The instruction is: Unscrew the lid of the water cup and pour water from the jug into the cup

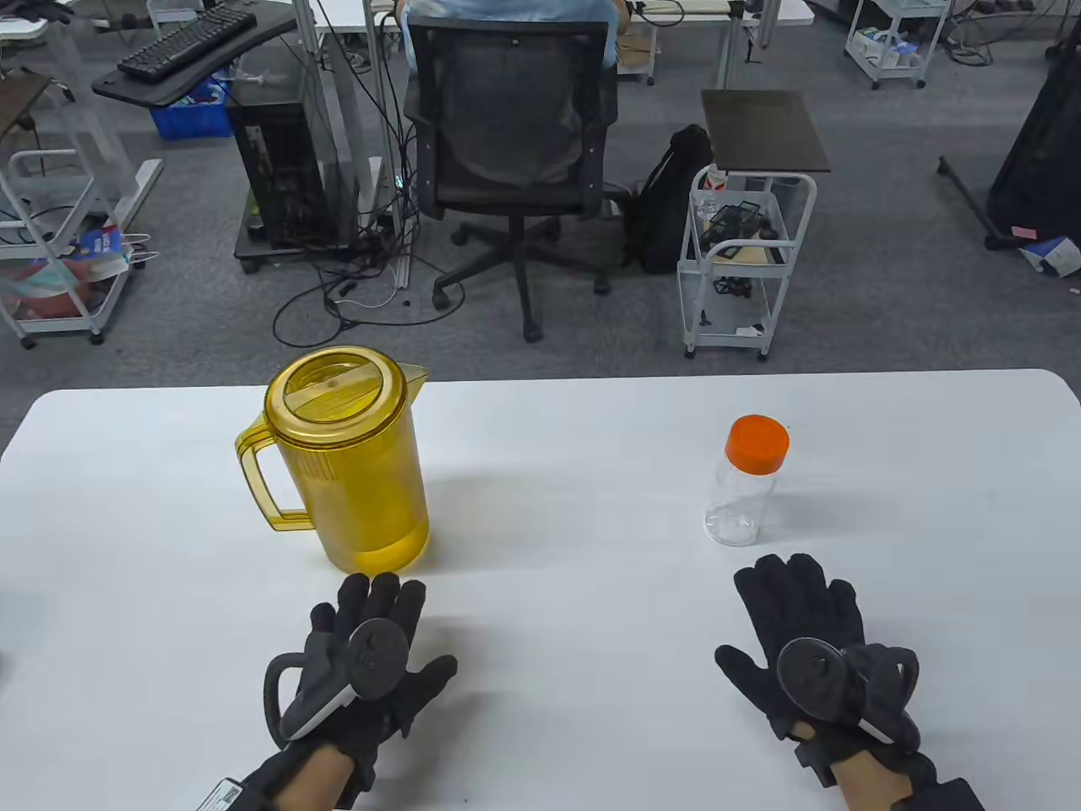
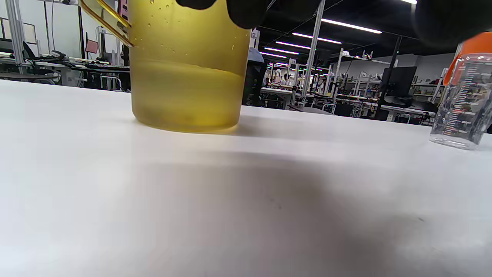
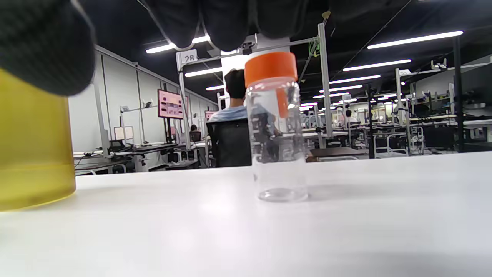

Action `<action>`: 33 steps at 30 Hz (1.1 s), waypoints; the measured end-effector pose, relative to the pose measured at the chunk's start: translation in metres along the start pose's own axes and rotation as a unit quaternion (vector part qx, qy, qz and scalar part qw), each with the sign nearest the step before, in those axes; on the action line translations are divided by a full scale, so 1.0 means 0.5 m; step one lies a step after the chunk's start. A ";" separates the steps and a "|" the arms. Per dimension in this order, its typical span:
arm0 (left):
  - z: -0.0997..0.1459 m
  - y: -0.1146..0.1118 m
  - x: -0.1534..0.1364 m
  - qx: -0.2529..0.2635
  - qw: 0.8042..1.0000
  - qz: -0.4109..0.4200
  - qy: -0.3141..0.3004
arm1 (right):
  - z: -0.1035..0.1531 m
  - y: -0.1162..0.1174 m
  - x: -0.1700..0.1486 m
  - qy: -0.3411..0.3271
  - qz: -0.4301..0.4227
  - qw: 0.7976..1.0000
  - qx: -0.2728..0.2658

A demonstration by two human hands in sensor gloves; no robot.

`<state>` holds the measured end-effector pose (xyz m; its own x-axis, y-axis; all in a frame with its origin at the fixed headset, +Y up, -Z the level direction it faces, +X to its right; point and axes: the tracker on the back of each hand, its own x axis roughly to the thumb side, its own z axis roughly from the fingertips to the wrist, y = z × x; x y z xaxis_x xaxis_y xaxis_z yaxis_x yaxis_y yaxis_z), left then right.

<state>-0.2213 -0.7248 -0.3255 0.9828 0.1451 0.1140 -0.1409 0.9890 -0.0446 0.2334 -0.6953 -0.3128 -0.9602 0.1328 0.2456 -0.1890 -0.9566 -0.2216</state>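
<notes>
Jug and capped cup upright on counter; left hand, right hand flat, fingers straight, holding nothing.

On the tabletop the jug stands at the left and the cup at the right, well apart, with the lid on the cup. The left hand lies just before the jug, the right hand just before the cup. An office chair stands behind the tabletop
</notes>
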 end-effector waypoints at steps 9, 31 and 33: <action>0.000 -0.004 0.001 -0.005 1.000 0.010 0.000 | -0.002 0.007 -0.009 0.014 -0.022 1.000 0.003; 0.000 -0.002 -0.001 -0.006 0.999 0.039 -0.006 | -0.212 0.153 -0.160 0.307 -0.409 0.858 -0.042; -0.001 -0.003 -0.002 -0.008 0.999 0.041 -0.006 | -0.235 0.174 -0.172 0.309 -0.433 0.846 -0.038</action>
<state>-0.2218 -0.7266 -0.3259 0.9668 0.2254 0.1206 -0.2183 0.9734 -0.0694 0.2755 -0.7596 -0.4642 -0.3750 0.9076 -0.1887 -0.8662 -0.4156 -0.2774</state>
